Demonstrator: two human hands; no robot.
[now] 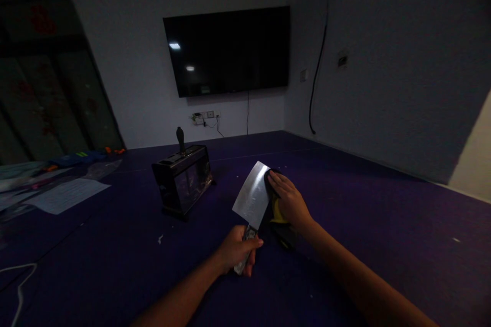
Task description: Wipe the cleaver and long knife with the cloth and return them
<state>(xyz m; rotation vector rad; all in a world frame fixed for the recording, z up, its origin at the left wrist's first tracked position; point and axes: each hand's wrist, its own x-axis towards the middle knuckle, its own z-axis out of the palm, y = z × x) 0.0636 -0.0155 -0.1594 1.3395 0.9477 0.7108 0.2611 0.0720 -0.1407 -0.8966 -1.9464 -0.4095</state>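
Note:
My left hand (pixel 238 250) is closed round the handle of a cleaver (pixel 253 194), holding its broad shiny blade up and tilted away from me. My right hand (pixel 288 199) presses a dark cloth with a yellow part (pixel 276 213) against the blade's right side, fingers curled over the cloth. A dark knife block (pixel 183 180) stands on the purple floor just left of the blade, with one black knife handle (pixel 180 139) sticking up out of it.
Purple carpet (pixel 345 204) covers the floor. A black TV (pixel 230 51) hangs on the far wall above sockets and cables. Papers (pixel 69 194) and small coloured items lie at the left. A white cord (pixel 19 281) trails at the lower left.

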